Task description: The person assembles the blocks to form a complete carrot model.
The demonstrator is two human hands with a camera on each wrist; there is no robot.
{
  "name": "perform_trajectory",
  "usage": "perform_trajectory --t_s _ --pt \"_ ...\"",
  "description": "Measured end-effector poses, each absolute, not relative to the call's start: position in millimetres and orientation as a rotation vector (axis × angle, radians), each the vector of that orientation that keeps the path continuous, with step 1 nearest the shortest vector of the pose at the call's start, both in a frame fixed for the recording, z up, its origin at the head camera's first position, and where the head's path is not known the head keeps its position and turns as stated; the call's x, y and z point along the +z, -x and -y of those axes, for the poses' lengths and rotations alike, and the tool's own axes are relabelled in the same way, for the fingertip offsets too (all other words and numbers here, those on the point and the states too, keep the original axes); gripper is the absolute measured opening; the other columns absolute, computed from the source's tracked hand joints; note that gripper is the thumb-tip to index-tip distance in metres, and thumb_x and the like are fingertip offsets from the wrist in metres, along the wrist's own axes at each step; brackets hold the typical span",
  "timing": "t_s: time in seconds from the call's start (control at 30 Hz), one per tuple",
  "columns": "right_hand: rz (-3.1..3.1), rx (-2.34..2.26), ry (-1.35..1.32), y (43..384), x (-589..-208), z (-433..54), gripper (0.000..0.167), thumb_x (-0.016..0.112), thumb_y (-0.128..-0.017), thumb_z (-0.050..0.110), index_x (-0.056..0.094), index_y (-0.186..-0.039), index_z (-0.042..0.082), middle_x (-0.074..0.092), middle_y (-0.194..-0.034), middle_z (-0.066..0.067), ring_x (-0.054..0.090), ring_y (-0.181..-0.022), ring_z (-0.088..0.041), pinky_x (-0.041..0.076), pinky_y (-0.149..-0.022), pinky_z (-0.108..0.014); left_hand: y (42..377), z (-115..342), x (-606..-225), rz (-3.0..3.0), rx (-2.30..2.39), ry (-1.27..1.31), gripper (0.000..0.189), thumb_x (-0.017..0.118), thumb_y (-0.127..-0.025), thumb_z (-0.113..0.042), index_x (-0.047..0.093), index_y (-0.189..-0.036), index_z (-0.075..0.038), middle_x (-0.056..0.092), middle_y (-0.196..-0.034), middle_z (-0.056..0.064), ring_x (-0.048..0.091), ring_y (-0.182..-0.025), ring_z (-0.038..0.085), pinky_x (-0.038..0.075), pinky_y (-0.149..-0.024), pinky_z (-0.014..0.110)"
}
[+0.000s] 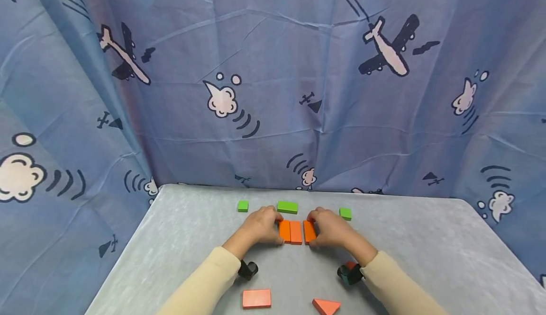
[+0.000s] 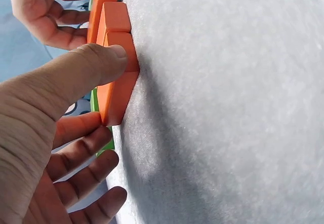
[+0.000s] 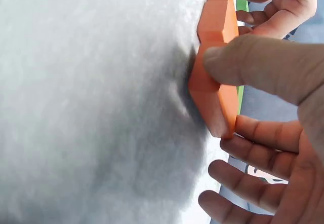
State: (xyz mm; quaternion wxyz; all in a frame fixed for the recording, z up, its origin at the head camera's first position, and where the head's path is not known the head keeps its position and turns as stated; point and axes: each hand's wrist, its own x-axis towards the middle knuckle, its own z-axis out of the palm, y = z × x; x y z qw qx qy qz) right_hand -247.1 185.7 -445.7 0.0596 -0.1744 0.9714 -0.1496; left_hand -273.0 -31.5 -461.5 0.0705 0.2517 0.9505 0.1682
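Note:
Three orange rectangular blocks lie side by side near the middle of the table in the head view. My left hand (image 1: 261, 226) pinches the left block (image 1: 284, 231) endwise, thumb on its near end and fingers toward the far end. Flush against that one is the middle block (image 1: 296, 232). A narrow gap separates it from the right block (image 1: 309, 232), which my right hand (image 1: 330, 229) grips between thumb and fingers. The right wrist view shows the thumb (image 3: 228, 64) pressed on an orange end face, with the other fingers spread behind.
Beyond the hands stand a small green block (image 1: 242, 206), a longer green block (image 1: 287, 207) and another small green one (image 1: 345, 213). Closer in lie a salmon rectangular block (image 1: 257, 299) and a salmon triangular block (image 1: 326, 306). A blue patterned curtain (image 1: 264, 92) hangs behind the grey table (image 1: 170, 239).

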Motion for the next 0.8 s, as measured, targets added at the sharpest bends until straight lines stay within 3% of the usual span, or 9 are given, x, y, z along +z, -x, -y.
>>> perform_trajectory --t_s 0.57,0.8 --pt "-2.948 -0.426 0.524 249.1 -449.8 -178.2 0.052 0.087 -0.059 0.021 0.066 -0.104 0.006 0.061 -0.093 -0.001 0.053 -0.081 -0.015 0.05 -0.079 -0.036 270.2 37.0 -468.7 -2.779 0.723 -0.688 0.058 0.084 -0.066 -0.034 0.067 -0.119 -0.016 0.061 -0.112 -0.001 0.058 -0.104 0.015 0.049 -0.092 0.033" --pt "-2.945 -0.405 0.499 250.0 -450.9 -179.0 0.052 0.088 -0.061 0.025 0.067 -0.106 0.009 0.061 -0.096 -0.001 0.053 -0.084 -0.016 0.05 -0.082 -0.038 269.3 39.2 -469.6 -2.737 0.808 -0.673 0.057 0.083 -0.067 -0.032 0.066 -0.119 -0.017 0.061 -0.114 -0.002 0.058 -0.104 0.015 0.049 -0.091 0.034"
